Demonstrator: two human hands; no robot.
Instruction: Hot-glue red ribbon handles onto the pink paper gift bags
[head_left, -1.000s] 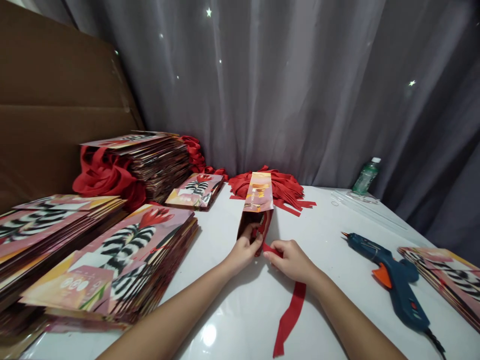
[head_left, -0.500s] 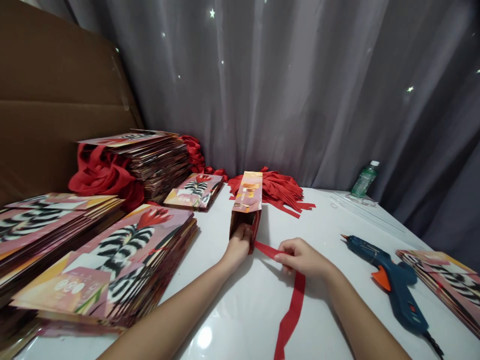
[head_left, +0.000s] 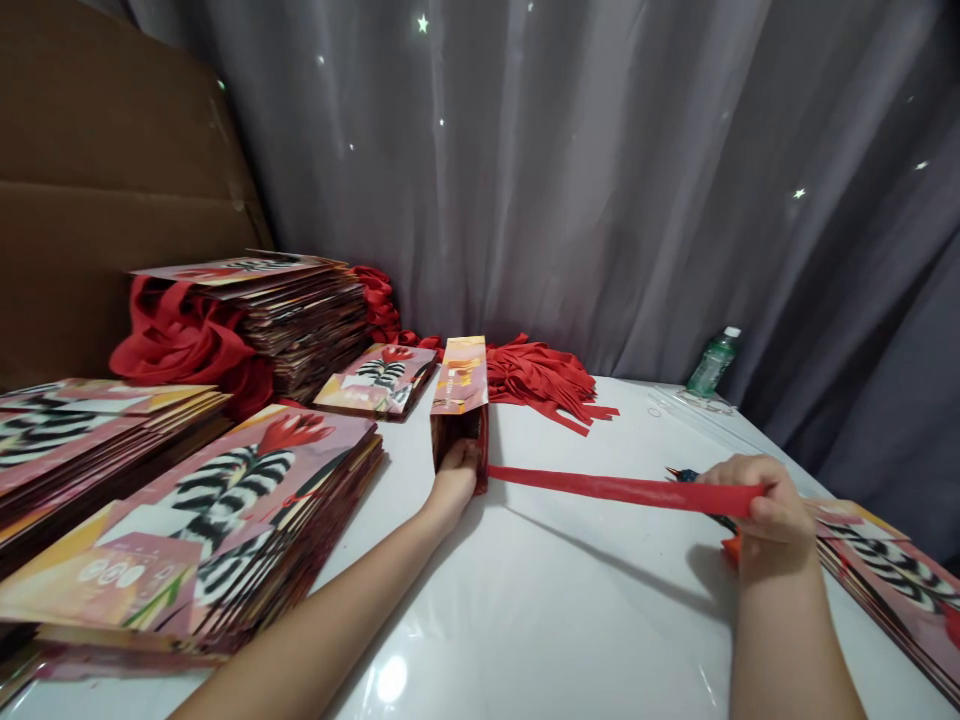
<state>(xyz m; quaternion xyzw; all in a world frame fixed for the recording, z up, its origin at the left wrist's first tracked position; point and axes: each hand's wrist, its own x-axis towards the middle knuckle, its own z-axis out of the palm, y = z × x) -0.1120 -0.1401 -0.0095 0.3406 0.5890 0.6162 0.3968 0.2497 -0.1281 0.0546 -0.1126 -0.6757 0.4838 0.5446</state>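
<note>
A pink and yellow printed paper bag [head_left: 465, 382] stands opened out at mid-table, its mouth facing me. My left hand [head_left: 455, 478] reaches into that mouth and grips the side wall; its fingertips are partly hidden inside. From the bag's right side a flat red ribbon [head_left: 615, 489] stretches taut across the table. Its far end is pinched in my right hand [head_left: 765, 500], raised at the right. Behind and below that hand is a blue glue gun [head_left: 682, 474], mostly covered, with a bit of its orange trigger showing.
Stacks of flat printed bags [head_left: 217, 520] fill the left side, with a taller stack [head_left: 300, 320] behind and a small pile [head_left: 382, 378]. Cut red ribbons [head_left: 540, 375] lie behind the bag. A green bottle [head_left: 714, 362] stands back right; more bags [head_left: 892, 560] lie at the right edge.
My right hand has moved far to the right, pulling the ribbon from slack to taut and now covering much of the glue gun. My left hand still grips the bag. The view has shifted slightly.
</note>
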